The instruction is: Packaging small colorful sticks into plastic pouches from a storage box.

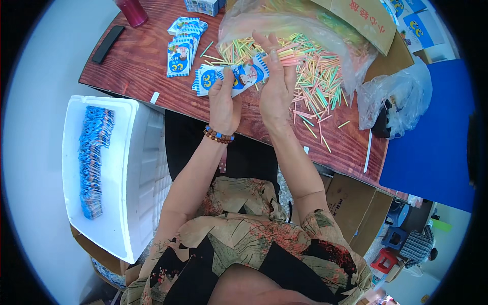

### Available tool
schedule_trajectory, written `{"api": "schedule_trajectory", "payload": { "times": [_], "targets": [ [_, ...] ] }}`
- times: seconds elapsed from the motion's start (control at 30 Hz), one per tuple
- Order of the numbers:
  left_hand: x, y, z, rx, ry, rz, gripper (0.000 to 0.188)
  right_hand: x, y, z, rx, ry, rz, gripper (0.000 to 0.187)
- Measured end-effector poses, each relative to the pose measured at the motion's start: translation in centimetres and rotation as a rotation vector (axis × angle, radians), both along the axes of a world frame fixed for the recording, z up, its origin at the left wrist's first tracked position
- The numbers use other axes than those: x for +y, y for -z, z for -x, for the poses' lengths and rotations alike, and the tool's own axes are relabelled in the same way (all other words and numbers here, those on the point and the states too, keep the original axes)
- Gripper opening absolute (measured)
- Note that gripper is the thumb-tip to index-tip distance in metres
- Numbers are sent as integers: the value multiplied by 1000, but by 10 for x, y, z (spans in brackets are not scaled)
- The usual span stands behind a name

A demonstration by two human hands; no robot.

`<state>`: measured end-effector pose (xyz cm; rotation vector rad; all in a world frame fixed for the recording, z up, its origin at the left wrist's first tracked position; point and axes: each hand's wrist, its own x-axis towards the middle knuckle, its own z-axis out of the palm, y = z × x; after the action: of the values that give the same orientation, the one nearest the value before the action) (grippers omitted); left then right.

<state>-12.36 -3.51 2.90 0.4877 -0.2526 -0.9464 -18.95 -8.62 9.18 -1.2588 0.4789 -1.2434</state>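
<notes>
Table [134,63] looks like wood with a bit of shine. Packets [249,75] are pretty glossy plastic film; white tub [137,183]'s matt foam, carton [363,23] plain cardboard.

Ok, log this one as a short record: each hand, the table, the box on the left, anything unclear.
Left hand: grips a blue-and-white packet
Right hand: holds pinkish sticks by the packet's right end
Table: loose pastel sticks, fanned packets
Box: white foam box, packed packets inside
Unclear: whether the held packet is open
</notes>
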Motion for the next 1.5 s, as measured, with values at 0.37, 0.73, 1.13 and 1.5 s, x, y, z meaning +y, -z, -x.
{"api": "schedule_trajectory", "payload": {
  "times": [0.37,0.73,1.13,1.5],
  "targets": [
    [-16,-4,-1,-5,51,-4,26,-16,0,11,-31,-78,-53,35],
    [-15,-1,1,247,270,161,38,-27,-2,3,274,-62,121,48],
    [-9,2,-25,526,195,238,44,-24,-44,-2,-177,-137,119,32],
    [11,-9,-60,298,72,250,38,-37,-6,-51,597,-315,181,14]
  ]
}}
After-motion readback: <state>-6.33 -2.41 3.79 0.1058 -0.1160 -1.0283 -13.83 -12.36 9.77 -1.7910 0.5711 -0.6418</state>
